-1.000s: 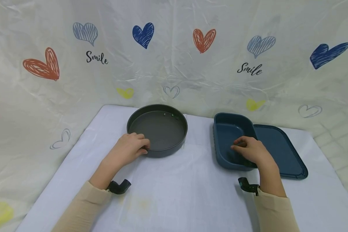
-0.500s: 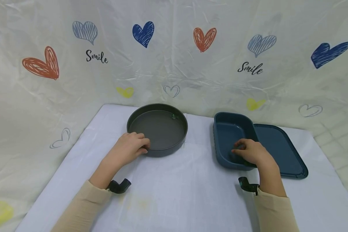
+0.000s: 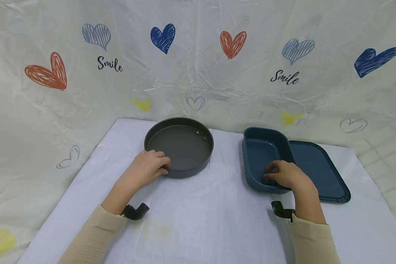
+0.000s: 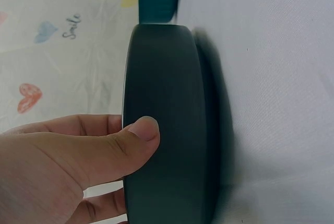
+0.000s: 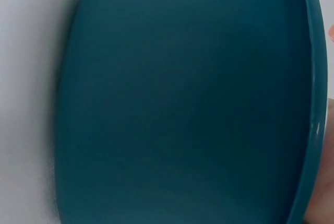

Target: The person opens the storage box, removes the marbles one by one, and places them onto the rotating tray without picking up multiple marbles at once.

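My left hand (image 3: 150,165) grips the near left rim of a round dark grey baking pan (image 3: 181,146). In the left wrist view, the thumb (image 4: 143,130) presses the outside of the pan (image 4: 162,88), with the other fingers behind the rim. Tiny green bits (image 3: 198,132) lie near the pan's far right wall. My right hand (image 3: 285,174) reaches down into a blue rectangular container (image 3: 260,143), fingers loosely bent and apart from the thumb. Its fingertips are partly in shadow, and no held thing is visible. The container's outer wall (image 5: 182,98) fills the right wrist view, hiding most of that hand.
A flat blue lid (image 3: 326,176) lies right of the container, partly behind it. White cloth (image 3: 201,220) covers the table. A pale sheet (image 3: 198,73) printed with hearts hangs along the back edge, close behind the pan and container.
My right hand has sunk slightly deeper into the container. The tiny green bits have shifted rightward along the pan's far side. My left hand keeps its hold on the pan rim.
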A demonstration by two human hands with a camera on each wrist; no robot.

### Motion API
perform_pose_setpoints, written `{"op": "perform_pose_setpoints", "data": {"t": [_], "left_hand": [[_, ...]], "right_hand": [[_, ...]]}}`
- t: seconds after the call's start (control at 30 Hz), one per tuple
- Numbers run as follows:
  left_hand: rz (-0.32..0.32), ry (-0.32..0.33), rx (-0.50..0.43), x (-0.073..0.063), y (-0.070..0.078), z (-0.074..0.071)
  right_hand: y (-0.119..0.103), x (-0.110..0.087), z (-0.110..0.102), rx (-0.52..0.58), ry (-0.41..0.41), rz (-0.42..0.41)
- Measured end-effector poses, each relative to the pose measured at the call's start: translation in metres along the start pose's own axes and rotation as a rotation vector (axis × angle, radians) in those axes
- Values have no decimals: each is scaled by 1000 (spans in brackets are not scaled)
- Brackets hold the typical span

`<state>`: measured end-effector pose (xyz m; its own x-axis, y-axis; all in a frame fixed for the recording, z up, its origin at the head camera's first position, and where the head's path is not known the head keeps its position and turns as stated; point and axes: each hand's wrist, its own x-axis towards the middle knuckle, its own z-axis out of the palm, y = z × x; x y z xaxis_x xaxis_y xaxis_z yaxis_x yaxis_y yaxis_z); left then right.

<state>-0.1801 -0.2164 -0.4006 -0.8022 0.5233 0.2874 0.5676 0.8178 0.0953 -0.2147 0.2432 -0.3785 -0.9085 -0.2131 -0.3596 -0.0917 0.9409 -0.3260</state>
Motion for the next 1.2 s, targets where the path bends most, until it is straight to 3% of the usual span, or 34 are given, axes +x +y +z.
{"op": "perform_pose_setpoints", "data": {"t": [0.53,0.87,1.2], "left_hand": [[-2,-3,9,0,0,0],[3,1,7,0,0,-1],[-10,-14,9,0,1,1]], "right_hand": [[-7,-3,4,19,-57,-60],[-12,13,16,143,-108,-219],[-19,24,24,135,-96,-236]]}}
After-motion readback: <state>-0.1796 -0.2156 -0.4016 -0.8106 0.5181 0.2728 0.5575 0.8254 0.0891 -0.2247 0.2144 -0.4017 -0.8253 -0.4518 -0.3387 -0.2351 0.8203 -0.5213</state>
